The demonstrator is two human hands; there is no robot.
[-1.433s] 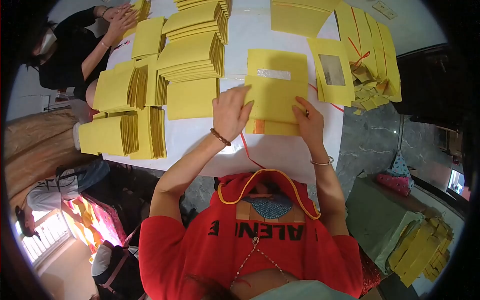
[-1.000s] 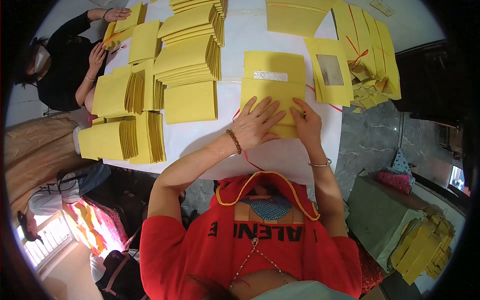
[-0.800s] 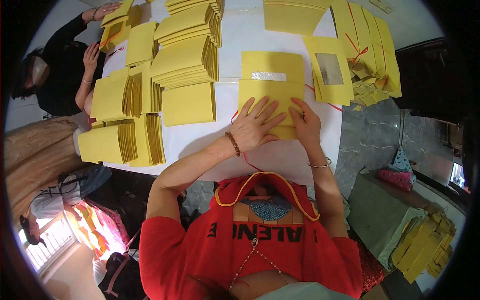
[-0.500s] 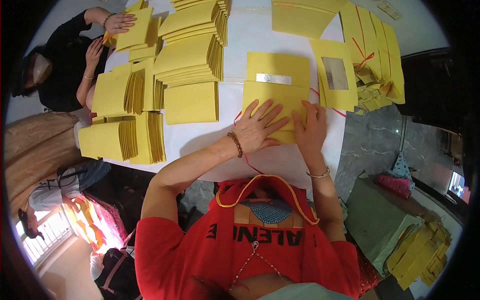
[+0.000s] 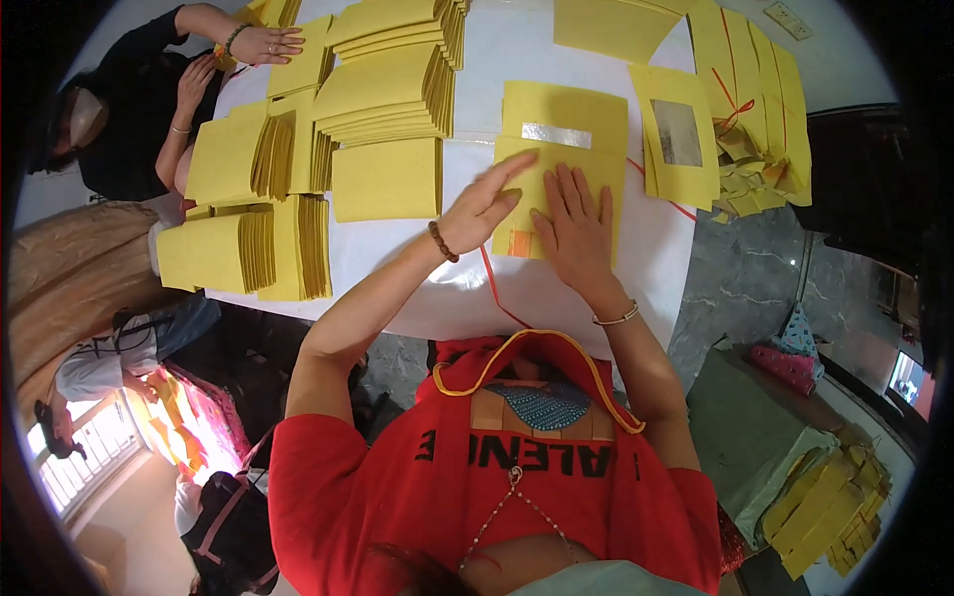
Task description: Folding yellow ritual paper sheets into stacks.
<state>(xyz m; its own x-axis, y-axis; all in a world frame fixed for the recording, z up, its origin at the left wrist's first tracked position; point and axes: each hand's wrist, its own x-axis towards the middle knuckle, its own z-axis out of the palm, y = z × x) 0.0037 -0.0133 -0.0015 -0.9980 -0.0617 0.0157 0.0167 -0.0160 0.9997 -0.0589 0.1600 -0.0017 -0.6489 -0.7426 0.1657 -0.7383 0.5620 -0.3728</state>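
A stack of yellow paper sheets [image 5: 564, 104] lies on the white-covered table before me. It has a silver strip across it and an orange patch near its near edge. The top layer is folded, its edge just below the strip. My right hand [image 5: 578, 221] rests flat on this paper with its fingers stretched out. At the paper's left edge, my left hand [image 5: 482, 206] holds nothing; its index finger reaches over the fold and its thumb is apart. A red string [image 5: 491, 283] runs from under the paper toward me.
Several folded yellow paper stacks [image 5: 388, 179] stand on the left. To the right lie a yellow sheet with a silver square [image 5: 676, 134] and bundles tied with red string [image 5: 760, 94]. Across the left side, a person in black reaches a hand [image 5: 266, 45] onto a stack. A greenish box [image 5: 740, 437] stands on the floor.
My right hand has moved left and now lies flat on the paper. My left hand has shifted to the paper's left edge, uncovering the orange patch. The other person's hand has moved right.
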